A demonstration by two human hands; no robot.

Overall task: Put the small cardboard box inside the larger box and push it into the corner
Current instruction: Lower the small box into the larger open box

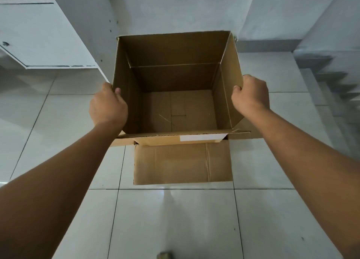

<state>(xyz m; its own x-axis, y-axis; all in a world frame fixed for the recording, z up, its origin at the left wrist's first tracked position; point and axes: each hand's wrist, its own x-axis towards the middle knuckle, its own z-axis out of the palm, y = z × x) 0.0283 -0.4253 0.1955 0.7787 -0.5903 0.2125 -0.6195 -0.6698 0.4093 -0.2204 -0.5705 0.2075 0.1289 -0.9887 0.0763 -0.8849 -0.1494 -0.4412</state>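
Observation:
An open brown cardboard box (175, 77) sits in the middle of the view, its inside empty down to the bottom panels. My left hand (108, 106) grips the top edge of its left wall. My right hand (250, 96) grips the top edge of its right wall. The near flap, with a white label (202, 137), is folded outward. Below it shows a plain brown cardboard face (181, 163); I cannot tell whether it is this box's front wall or a separate box. No other box is clearly visible.
The floor is glossy white tile (175, 219). A white cabinet (39, 34) stands at the left, close to the box. A grey wall (175, 9) is behind the box, and grey stairs (331, 79) rise at the right. A small brown object (164, 255) lies at the bottom edge.

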